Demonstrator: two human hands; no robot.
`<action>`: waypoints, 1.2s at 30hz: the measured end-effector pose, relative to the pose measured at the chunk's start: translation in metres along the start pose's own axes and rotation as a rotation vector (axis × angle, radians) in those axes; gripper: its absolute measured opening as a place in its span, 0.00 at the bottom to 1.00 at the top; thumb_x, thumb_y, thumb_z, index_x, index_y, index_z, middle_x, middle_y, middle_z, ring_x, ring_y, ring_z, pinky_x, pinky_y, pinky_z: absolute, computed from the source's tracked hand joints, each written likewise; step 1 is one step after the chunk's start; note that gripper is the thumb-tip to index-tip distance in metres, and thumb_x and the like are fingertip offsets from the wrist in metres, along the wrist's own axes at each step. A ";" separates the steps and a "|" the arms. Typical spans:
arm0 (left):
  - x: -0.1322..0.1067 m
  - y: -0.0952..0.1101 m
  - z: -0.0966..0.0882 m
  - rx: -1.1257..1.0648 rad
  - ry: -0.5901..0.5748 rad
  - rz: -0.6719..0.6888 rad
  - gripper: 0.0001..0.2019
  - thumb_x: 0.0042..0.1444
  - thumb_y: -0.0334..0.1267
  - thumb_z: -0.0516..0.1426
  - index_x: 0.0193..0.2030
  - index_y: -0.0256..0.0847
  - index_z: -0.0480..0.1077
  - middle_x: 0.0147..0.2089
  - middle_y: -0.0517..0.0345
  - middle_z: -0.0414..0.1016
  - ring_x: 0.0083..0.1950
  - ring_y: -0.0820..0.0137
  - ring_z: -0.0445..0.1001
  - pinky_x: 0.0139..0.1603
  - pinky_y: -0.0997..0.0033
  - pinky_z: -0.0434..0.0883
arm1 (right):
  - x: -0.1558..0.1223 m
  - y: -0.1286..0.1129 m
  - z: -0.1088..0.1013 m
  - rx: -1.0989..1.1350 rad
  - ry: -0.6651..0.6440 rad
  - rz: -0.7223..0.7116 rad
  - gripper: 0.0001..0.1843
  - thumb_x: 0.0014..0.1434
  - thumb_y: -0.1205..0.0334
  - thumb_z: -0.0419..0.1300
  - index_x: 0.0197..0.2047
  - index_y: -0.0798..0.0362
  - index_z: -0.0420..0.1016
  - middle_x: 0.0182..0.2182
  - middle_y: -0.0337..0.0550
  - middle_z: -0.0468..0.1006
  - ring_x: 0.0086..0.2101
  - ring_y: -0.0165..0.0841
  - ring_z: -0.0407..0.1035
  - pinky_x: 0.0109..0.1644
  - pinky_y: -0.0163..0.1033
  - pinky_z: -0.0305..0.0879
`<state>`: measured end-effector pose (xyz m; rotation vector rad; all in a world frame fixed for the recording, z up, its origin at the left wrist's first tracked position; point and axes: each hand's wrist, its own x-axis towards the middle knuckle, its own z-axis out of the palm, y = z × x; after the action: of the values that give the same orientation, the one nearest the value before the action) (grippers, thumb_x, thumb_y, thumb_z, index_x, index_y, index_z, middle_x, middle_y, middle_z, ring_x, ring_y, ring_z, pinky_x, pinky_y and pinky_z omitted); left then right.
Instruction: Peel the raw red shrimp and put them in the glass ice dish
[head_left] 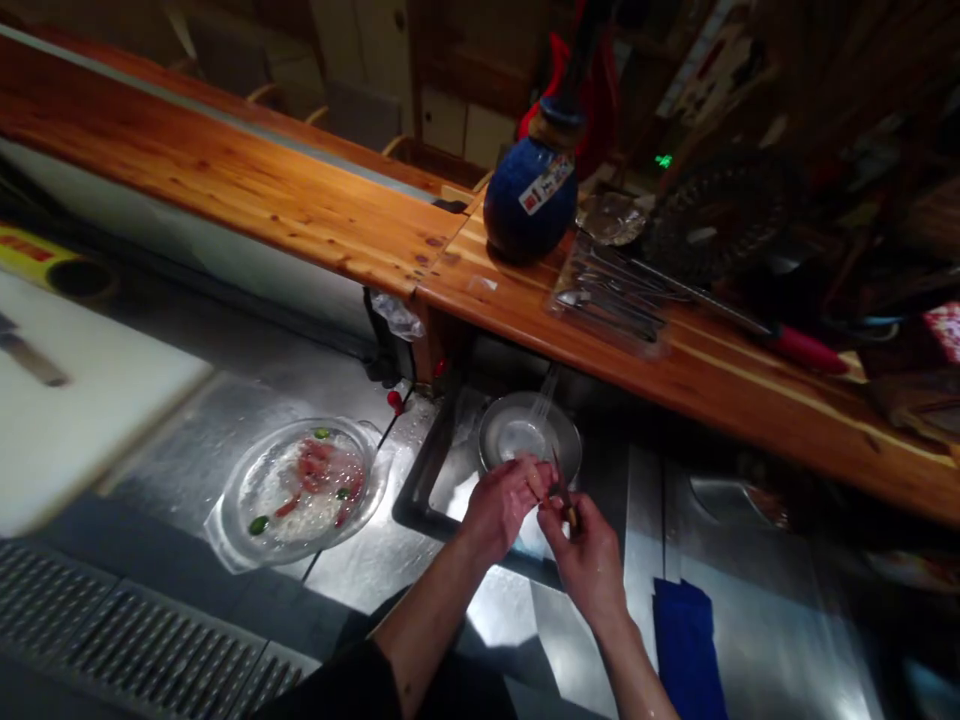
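Over the sink, my two hands are close together. My right hand is closed around a small knife, its slim dark blade pointing up and away from me. My left hand is closed at the fingertips, beside the blade; what it pinches is too small and hidden to name. Just beyond the fingers, a round metal bowl sits in the sink. To the left stands an oval clear dish with ice, reddish-pink pieces and several small green pieces.
A white cutting board with a knife on it lies at left. Along the back, a wooden counter carries a blue jar and a clear tray of metal utensils. A blue cloth lies right.
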<state>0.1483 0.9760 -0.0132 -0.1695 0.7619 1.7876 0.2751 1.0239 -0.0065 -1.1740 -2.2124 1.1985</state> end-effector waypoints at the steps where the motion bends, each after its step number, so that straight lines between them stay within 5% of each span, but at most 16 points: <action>1: -0.002 -0.001 0.002 0.023 0.005 0.020 0.15 0.48 0.41 0.66 0.40 0.35 0.71 0.39 0.46 0.78 0.47 0.61 0.77 0.56 0.61 0.68 | -0.005 0.004 -0.002 -0.017 0.015 0.007 0.15 0.62 0.50 0.55 0.42 0.54 0.69 0.32 0.42 0.77 0.30 0.34 0.70 0.35 0.37 0.66; 5: -0.008 -0.005 0.005 0.182 0.010 0.091 0.18 0.51 0.43 0.65 0.46 0.36 0.70 0.37 0.49 0.79 0.51 0.58 0.76 0.58 0.58 0.68 | -0.018 0.004 -0.010 -0.076 0.055 -0.020 0.21 0.67 0.54 0.47 0.54 0.58 0.68 0.43 0.52 0.78 0.40 0.39 0.73 0.45 0.43 0.70; 9: -0.010 -0.007 0.006 0.298 -0.050 0.150 0.15 0.54 0.46 0.62 0.43 0.38 0.73 0.42 0.49 0.79 0.52 0.60 0.75 0.57 0.60 0.69 | -0.027 -0.009 -0.010 -0.079 -0.059 -0.132 0.28 0.68 0.60 0.44 0.69 0.54 0.52 0.57 0.53 0.71 0.54 0.38 0.69 0.55 0.44 0.68; 16: -0.009 -0.010 0.008 0.417 -0.070 0.180 0.17 0.57 0.48 0.60 0.47 0.39 0.74 0.49 0.46 0.78 0.52 0.60 0.75 0.55 0.60 0.70 | -0.029 -0.012 -0.003 -0.149 -0.073 -0.167 0.29 0.67 0.66 0.42 0.70 0.55 0.50 0.33 0.45 0.78 0.31 0.32 0.72 0.39 0.36 0.70; 36: -0.006 -0.015 0.016 0.533 0.012 0.285 0.13 0.59 0.46 0.56 0.40 0.38 0.73 0.45 0.47 0.79 0.47 0.59 0.77 0.53 0.58 0.70 | -0.027 -0.002 0.003 -0.117 -0.083 -0.131 0.30 0.66 0.67 0.42 0.71 0.55 0.48 0.41 0.52 0.79 0.38 0.35 0.74 0.45 0.39 0.70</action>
<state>0.1679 0.9829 -0.0039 0.2959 1.2912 1.7782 0.2884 0.9996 -0.0049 -1.0209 -2.4093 1.0976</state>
